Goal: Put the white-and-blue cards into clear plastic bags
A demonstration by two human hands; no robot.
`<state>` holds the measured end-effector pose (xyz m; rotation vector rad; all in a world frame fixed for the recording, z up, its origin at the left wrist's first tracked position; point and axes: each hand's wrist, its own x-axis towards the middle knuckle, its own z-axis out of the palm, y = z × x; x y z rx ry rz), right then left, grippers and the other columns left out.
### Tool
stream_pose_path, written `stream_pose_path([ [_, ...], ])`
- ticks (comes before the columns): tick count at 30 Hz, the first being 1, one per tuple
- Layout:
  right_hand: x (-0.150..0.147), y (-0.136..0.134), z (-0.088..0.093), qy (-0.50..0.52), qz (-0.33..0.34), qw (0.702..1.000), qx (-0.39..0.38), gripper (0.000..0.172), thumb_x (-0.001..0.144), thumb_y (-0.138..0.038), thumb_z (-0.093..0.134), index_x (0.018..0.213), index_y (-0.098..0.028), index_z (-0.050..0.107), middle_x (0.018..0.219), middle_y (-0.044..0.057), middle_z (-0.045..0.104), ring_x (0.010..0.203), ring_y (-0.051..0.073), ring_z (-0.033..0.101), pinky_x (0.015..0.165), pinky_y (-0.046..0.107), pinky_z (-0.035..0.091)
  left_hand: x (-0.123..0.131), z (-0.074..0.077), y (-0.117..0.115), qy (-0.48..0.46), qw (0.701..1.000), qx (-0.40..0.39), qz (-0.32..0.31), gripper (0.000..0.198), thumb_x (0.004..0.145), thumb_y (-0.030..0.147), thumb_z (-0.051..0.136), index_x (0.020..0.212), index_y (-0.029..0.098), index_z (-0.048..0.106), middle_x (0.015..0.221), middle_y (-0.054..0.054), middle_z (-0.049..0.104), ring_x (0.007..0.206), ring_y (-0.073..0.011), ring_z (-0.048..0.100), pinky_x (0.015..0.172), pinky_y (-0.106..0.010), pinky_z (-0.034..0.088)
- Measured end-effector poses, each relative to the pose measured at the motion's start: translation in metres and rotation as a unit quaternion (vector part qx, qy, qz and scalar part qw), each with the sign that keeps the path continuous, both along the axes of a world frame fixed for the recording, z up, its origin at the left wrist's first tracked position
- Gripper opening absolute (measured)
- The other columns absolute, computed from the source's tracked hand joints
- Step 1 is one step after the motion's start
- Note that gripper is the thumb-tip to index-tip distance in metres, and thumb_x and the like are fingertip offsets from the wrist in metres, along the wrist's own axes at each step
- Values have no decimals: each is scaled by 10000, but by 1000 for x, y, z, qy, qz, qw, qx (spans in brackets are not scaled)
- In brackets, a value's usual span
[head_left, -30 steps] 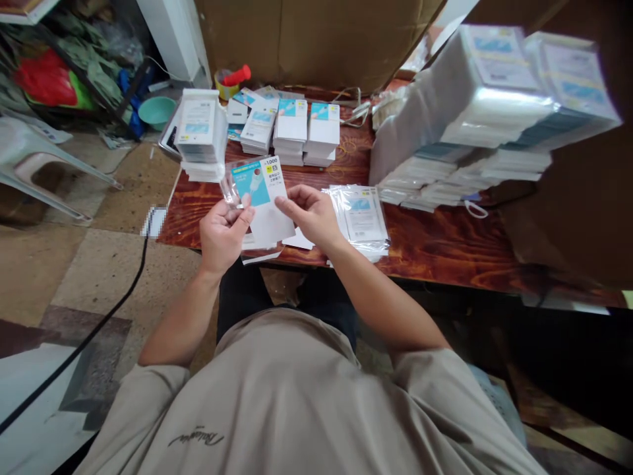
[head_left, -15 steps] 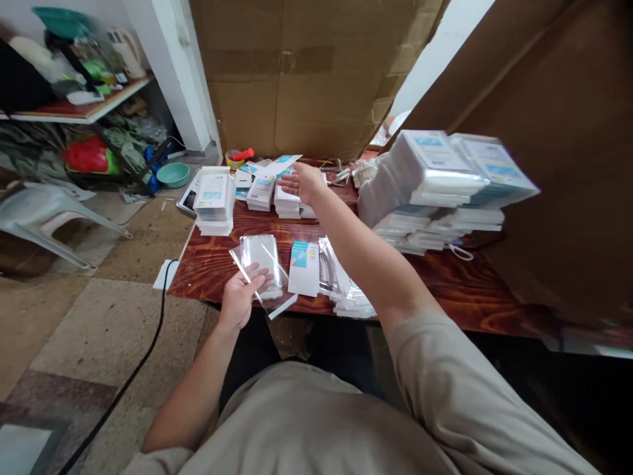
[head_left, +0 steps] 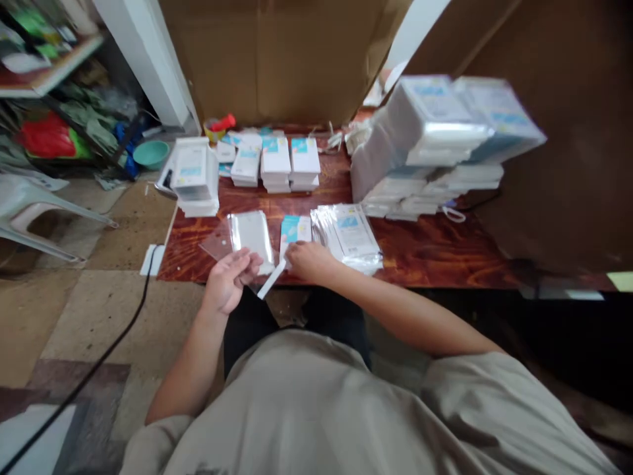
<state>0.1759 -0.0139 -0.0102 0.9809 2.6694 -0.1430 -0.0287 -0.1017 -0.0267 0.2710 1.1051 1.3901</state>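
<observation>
My left hand (head_left: 230, 280) holds a clear plastic bag (head_left: 216, 244) with its thumb and fingers. A white strip (head_left: 271, 278) runs along the bag's near right edge. Below it on the table lies a pile of clear bags (head_left: 250, 231). My right hand (head_left: 311, 260) is closed at the near end of a small stack of blue-and-white printed cards (head_left: 295, 229), with its fingertips by the strip's upper end. Whether they pinch the strip or a card is hidden. To the right of that hand, filled clear packs (head_left: 349, 227) are piled at the table's front.
Stacks of printed cards (head_left: 275, 158) stand along the back of the wooden table (head_left: 410, 254), and a taller stack (head_left: 194, 173) at the left. Large piles of wrapped packs (head_left: 430, 125) rise at the right. Cardboard (head_left: 297, 66) walls the back. A black cable (head_left: 128, 330) crosses the floor.
My right hand has come back from the card stacks at the rear to the front cards. The left hand still holds the bag, and the view has tilted down.
</observation>
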Motion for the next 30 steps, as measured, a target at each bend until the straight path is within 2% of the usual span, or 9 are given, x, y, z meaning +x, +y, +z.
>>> stream_pose_path([
  [3,6,-7,-10,10,33,999,17,330,1007,-101,413,1095,-75,730,1132,208,726,1037,328,707,769,387,521,4,-8,1,57,998,12,11,265,748,197,881,929,104,711,839,-99,799,745,-195,794,643,-233,636],
  [9,17,-35,-13,30,-1,999,32,345,1025,-95,352,1166,-47,663,1118,235,697,1006,320,664,717,380,465,-2,-20,1,165,984,37,57,389,710,368,919,917,148,674,749,-43,776,601,-183,752,523,-243,600],
  [15,23,-56,-44,124,-67,986,90,387,1066,-104,276,1161,-82,651,1125,188,691,1053,286,607,716,367,410,-4,-16,6,140,986,79,51,338,766,360,880,943,177,658,912,-80,815,848,-225,809,713,-282,647],
  [19,28,-62,-61,179,-79,976,98,390,1091,-153,296,1135,-109,681,1215,176,692,1172,276,566,791,362,404,1,-20,8,157,985,62,35,325,786,371,862,956,146,700,874,-92,804,804,-217,803,707,-286,641],
  [21,29,-60,-61,211,-102,969,83,405,1110,-224,299,1153,-112,685,1227,175,693,1169,271,570,854,369,407,1,-23,8,172,983,57,34,313,801,384,849,945,152,696,861,-88,799,784,-215,799,686,-286,634],
  [23,27,-52,-56,237,-144,958,76,438,1108,-383,372,1291,-88,639,1271,192,676,1161,295,567,923,398,402,2,-25,8,182,981,50,35,302,810,386,837,950,161,693,858,-82,798,774,-211,796,674,-284,629],
  [25,25,-39,-49,238,-173,953,81,682,1039,-565,498,1478,-44,501,1362,233,620,1199,352,532,970,449,384,1,-27,7,185,981,45,34,291,816,382,828,956,165,693,859,-78,797,771,-209,795,672,-284,629],
  [27,22,-25,-43,213,-161,961,75,873,957,-665,589,1544,-39,427,1415,252,569,1239,401,484,986,486,362,2,-27,6,185,981,40,32,292,816,379,827,958,163,690,859,-79,796,772,-211,794,675,-288,632],
  [30,21,-13,-38,170,-112,978,53,700,957,-608,627,1404,-71,590,1382,229,587,1226,398,474,985,485,345,1,-28,4,178,982,42,34,304,805,374,836,955,156,687,850,-80,793,760,-214,792,673,-295,636],
])
